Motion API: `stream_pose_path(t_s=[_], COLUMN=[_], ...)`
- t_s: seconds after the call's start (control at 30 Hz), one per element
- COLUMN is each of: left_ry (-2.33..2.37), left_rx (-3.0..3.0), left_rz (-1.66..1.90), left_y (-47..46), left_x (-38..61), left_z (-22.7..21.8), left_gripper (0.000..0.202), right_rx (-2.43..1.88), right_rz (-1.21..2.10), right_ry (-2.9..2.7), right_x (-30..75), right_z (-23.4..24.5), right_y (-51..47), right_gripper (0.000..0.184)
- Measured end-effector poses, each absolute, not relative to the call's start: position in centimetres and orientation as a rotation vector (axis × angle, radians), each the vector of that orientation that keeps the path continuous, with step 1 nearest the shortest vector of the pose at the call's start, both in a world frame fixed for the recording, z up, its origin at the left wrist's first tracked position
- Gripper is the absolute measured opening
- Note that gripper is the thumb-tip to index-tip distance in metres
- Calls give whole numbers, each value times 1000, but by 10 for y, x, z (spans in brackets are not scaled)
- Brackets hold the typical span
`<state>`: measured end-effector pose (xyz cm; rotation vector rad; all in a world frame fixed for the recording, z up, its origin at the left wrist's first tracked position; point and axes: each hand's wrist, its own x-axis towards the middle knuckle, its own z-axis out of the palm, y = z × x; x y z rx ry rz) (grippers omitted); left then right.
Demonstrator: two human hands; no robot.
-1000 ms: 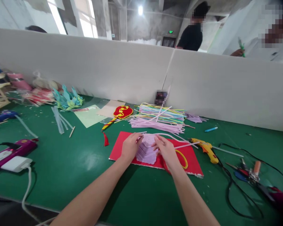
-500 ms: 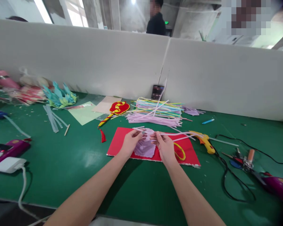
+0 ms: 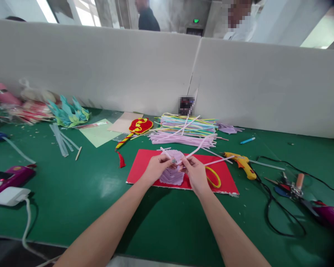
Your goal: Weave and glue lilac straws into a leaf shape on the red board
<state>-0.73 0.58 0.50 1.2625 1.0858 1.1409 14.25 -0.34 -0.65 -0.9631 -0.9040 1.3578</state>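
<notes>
Both hands pinch a pale lilac pipe cleaner (image 3: 198,147) over a red board (image 3: 222,174). My left hand (image 3: 159,167) has its fingertips closed on one part of it, near a short end that sticks up to the left. My right hand (image 3: 194,171) is closed on it close by, with the long end rising to the upper right. Beneath the fingers lies a ribbed lilac panel (image 3: 172,177), partly covered by my hands. A yellow loop (image 3: 217,181) rests on the board beside my right hand.
Behind the board lie bundled pipe cleaners (image 3: 183,139). A yellow glue gun (image 3: 243,163) with a black cord is to the right, near pliers (image 3: 286,187). A red and yellow fan-shaped piece (image 3: 140,126) and a purple power strip (image 3: 13,178) are to the left.
My hands have come closer together. The long end of the pipe cleaner, which lay out to the right, now slants upward. The people beyond the partition have shifted left in view.
</notes>
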Motion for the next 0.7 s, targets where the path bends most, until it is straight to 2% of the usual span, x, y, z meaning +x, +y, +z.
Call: stream_pose_path(t_s=[0.3, 0.4, 0.5, 0.7], left_ry=[1172, 1351, 1627, 1818], left_rx=[1440, 1483, 1510, 1656], left_rz=[1067, 1156, 1218, 1077], left_y=[12, 20, 28, 27], left_x=[-14, -26, -40, -40], left_z=[2, -4, -11, -19], left_gripper=[13, 20, 15, 19], right_rx=[-980, -1006, -1042, -1098], right_rz=[1319, 1237, 1184, 1150], right_ry=[-912, -849, -808, -867], right_x=[145, 148, 151, 151], right_z=[-8, -11, -13, -13], right_y=[-1, 2, 5, 4], right_gripper=[28, 27, 29, 31])
